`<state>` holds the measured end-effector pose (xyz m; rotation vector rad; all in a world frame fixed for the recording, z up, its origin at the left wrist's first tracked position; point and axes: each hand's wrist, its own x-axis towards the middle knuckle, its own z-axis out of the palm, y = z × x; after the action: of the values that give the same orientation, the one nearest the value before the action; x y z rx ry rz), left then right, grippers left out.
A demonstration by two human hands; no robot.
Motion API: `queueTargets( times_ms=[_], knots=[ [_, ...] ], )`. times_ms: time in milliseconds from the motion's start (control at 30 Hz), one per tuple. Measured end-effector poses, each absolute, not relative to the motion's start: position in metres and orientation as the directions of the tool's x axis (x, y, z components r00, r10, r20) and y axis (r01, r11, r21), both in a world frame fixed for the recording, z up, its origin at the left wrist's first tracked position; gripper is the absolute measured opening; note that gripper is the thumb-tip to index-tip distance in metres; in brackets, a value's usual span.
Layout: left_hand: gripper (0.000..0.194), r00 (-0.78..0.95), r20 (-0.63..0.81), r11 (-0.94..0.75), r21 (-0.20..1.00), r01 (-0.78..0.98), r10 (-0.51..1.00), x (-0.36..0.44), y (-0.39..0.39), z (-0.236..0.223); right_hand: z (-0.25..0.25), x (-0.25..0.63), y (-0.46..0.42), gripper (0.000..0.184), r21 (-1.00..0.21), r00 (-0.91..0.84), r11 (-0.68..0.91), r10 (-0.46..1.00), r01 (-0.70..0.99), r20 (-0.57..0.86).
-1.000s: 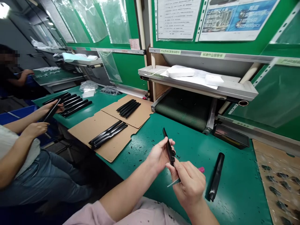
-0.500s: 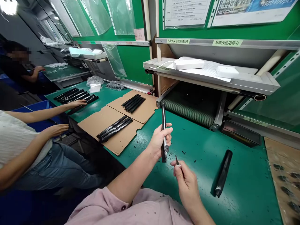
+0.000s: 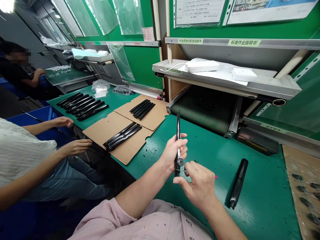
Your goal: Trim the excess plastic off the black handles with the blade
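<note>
Right hand (image 3: pixel 198 185) is closing in since the earlier frame, bringing the pink-handled knife (image 3: pixel 216 177) from clear of the work to the lower end of the black plastic part (image 3: pixel 178 143), right by its round boss (image 3: pixel 180 162). I'm pinching the handle between thumb and fingers; can't tell if the blade is touching yet. Left hand (image 3: pixel 173 153) is gripping the part upright above the green mat (image 3: pixel 260 186), fingers wrapped round it and pressed together.

Risks: I'm working the blade toward my own left fingers, so a slip could nick them. Too much pressure could gouge the boss or snap the tip. Black flakes (image 3: pixel 146 151) are scattering across the mat and could end up on the finished parts. Another black part (image 3: pixel 238 183) is lying just right of my right hand, so a wide elbow could knock it.
</note>
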<state>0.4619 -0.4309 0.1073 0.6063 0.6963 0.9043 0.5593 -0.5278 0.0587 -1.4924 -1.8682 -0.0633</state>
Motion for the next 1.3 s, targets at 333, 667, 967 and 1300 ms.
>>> queueTargets(
  times_ms=[333, 667, 967, 1300],
  knots=[
    [0.026, 0.367, -0.287, 0.46, 0.668, -0.585, 0.885, 0.465, -0.429, 0.107, 0.058, 0.555, -0.526, 0.058, -0.426, 0.023, 0.294, 0.8, 0.855, 0.599],
    [0.039, 0.323, -0.293, 0.435, 0.657, -0.616, 0.9, 0.458, -0.419, 0.105, 0.059, 0.553, -0.542, 0.049, -0.639, -0.057, 0.442, 0.846, 0.63, 0.529],
    [0.049, 0.384, -0.255, 0.428, 0.764, -0.482, 0.887, 0.46, -0.429, 0.105, 0.059, 0.566, -0.538, 0.018, -0.937, 0.216, 0.206, 0.938, 0.281, 0.271],
    [0.038, 0.382, -0.223, 0.41, 0.744, -0.527, 0.897, 0.463, -0.441, 0.108, 0.057, 0.567, -0.517, 0.032, -0.932, 0.554, 0.074, 0.786, 0.355, 0.273]
  ],
)
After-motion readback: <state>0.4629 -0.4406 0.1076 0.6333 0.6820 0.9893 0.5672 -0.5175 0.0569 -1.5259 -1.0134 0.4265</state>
